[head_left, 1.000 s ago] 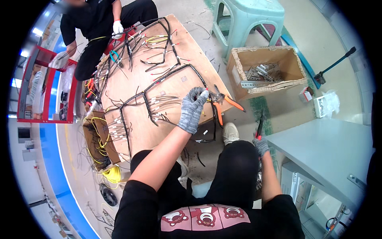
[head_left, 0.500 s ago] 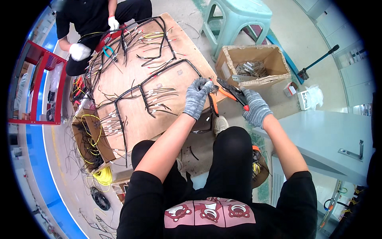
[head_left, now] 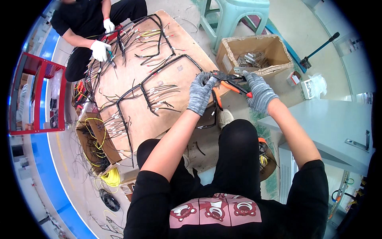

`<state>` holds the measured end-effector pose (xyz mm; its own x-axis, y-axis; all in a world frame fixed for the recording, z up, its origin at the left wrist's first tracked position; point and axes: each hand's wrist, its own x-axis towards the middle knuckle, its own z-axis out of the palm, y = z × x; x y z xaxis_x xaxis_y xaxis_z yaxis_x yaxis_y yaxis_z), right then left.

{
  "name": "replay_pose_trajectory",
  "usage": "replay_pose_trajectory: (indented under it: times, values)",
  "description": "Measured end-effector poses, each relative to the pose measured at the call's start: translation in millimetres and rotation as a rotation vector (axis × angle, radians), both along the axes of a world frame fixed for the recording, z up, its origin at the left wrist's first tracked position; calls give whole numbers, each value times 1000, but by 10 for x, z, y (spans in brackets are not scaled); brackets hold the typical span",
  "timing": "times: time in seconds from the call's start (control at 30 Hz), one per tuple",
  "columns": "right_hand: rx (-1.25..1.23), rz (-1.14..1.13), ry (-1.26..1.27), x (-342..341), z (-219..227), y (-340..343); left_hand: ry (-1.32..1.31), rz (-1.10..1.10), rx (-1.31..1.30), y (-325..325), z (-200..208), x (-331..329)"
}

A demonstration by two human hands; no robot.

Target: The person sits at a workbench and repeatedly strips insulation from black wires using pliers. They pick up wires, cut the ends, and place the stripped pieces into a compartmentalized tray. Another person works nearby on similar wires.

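Note:
My left hand (head_left: 201, 92), in a grey glove, is closed in a pinch at the board's right edge, on what appears to be a thin wire; its fingers hide most of it. My right hand (head_left: 259, 91), also gloved, grips black-handled crimping pliers (head_left: 232, 78), their head touching or close to my left fingertips. An orange tool handle (head_left: 217, 98) hangs just below my left hand; whether it belongs to a separate tool I cannot tell. The black wiring harness (head_left: 142, 85), with many loose, white-tagged wire ends, lies across the wooden board (head_left: 181, 89) and runs toward my left hand.
Across the board sits a person with white-gloved hands (head_left: 100, 50) at the harness. A carton (head_left: 274, 71) of metal parts and a green stool (head_left: 238, 8) stand beyond my right hand. A grey cabinet (head_left: 318, 119) is at right, a red rack (head_left: 38, 95) at left, yellow wire (head_left: 111, 178) below.
The pliers have turned more level, their head now at my left fingertips. My right hand has shifted slightly right and up. The other person's white-gloved hand has moved onto the harness beside the teal-handled tool.

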<state>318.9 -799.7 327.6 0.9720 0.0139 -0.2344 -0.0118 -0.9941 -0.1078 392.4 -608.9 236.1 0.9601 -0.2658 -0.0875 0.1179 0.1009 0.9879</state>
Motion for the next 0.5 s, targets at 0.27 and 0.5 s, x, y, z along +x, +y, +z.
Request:
replay_pose_trajectory:
  times: [0.27, 0.5]
  values:
    - [-128, 37, 6, 81, -11, -48, 32, -10, -94, -5, 74, -33]
    - [-251, 58, -6, 158, 25, 15, -24, 14, -49, -4, 3, -7]
